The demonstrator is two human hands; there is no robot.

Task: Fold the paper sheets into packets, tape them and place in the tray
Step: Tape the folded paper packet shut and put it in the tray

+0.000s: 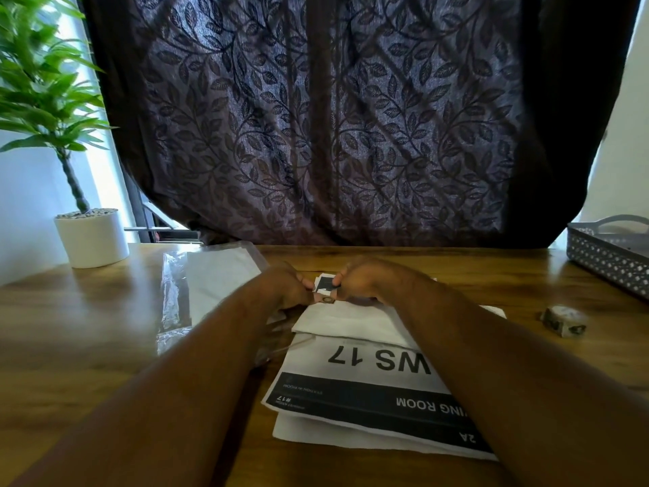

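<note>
Far to the left of the grip, one potted plant [92, 237] stands on the bench [87, 311], its leaves cut off by the frame edge. Nearer, one clear plastic sleeve [207, 275] lies flat, and its contents are hard to make out. The left hand [284, 284] and the right hand [361, 281] meet in the middle with both forearms stretched forward, and the fingers of each are closed on one small folded packet [325, 288]. How it is folded is hidden by the fingers. Just under the grip lie the paper sheets [354, 388], a white folded one over a printed one, partly covered by the right forearm. To the right of the grip one tape roll [563, 319] rests on the bench. Far right, one grey tray [611, 256] is cut off by the frame.
</note>
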